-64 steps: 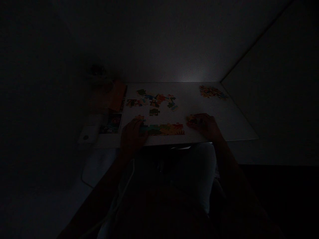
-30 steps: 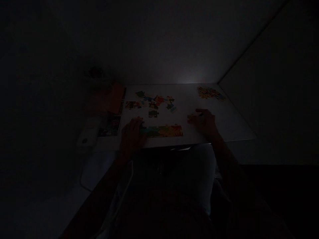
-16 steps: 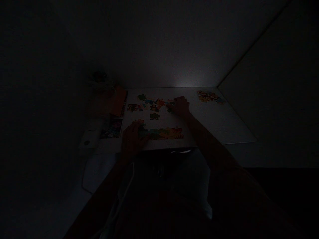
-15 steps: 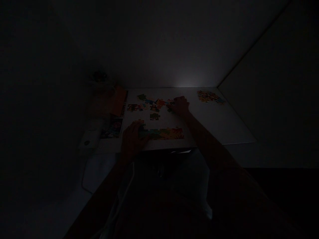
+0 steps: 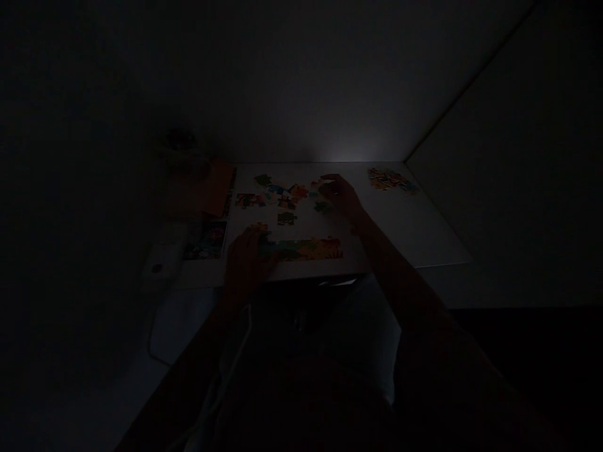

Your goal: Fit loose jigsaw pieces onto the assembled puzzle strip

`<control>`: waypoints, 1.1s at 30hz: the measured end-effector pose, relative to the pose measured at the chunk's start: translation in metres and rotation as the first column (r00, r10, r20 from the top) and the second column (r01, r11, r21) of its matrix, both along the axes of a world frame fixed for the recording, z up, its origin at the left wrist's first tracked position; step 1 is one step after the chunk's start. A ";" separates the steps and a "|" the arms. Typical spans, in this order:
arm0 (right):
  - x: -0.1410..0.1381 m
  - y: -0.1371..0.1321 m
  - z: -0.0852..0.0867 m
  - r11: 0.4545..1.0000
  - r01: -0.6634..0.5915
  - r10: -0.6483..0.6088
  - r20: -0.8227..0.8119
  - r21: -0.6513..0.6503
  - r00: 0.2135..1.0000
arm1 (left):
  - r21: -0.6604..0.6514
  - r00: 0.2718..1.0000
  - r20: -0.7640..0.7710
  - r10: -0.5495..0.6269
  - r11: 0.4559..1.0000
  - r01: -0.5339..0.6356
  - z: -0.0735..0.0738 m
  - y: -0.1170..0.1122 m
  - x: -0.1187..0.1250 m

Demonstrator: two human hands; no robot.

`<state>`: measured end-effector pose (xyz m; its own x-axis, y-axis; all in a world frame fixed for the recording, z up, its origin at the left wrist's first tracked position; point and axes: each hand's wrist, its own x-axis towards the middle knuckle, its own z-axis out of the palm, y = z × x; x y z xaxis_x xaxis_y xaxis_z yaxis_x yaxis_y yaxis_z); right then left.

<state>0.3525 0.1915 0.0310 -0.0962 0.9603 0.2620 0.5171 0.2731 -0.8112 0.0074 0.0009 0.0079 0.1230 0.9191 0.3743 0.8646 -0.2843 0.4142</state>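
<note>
The scene is very dark. My left hand (image 5: pixel 245 260) lies flat with fingers spread, touching the left end of a joined strip of jigsaw puzzle (image 5: pixel 306 250) along the table's near side. Farther off, my right hand (image 5: pixel 342 196) has its fingers curled, and a small puzzle piece (image 5: pixel 315 184) shows at its fingertips. A green puzzle piece (image 5: pixel 322 206) lies just below that hand. Left of it are several loose pieces, among them an orange one (image 5: pixel 298 191) and a green one (image 5: pixel 287 218).
A heap of puzzle pieces (image 5: pixel 392 180) lies at the white table's (image 5: pixel 405 232) far right. On the left stand an orange box-like object (image 5: pixel 219 188), a dark flowered picture (image 5: pixel 210 240) and a pale object with a round dark spot (image 5: pixel 162 260). A wall rises behind.
My right hand has lifted slightly and turned, its fingers now more curled around the small piece. The green piece below it shows more. My left hand keeps its place on the strip; the view shifted slightly.
</note>
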 end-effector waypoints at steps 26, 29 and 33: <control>0.077 -0.144 -0.023 0.990 -0.111 0.108 -0.039 -0.092 0.993 | -0.027 0.997 0.024 -0.079 0.996 0.079 -0.002 0.012 -0.010; 0.079 -0.144 -0.024 0.991 -0.096 0.092 -0.047 -0.091 0.995 | 0.007 0.997 0.019 -0.074 0.997 0.074 -0.003 0.012 -0.010; 0.082 -0.143 -0.028 0.991 -0.085 0.078 -0.069 -0.105 0.995 | 0.004 0.997 0.022 -0.079 0.997 0.079 -0.001 0.012 -0.009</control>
<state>0.4344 0.0484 0.0026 -0.1614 0.9729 0.1659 0.4427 0.2216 -0.8689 -0.0015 0.0131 0.0071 0.1870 0.9056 0.3807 0.8301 -0.3529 0.4317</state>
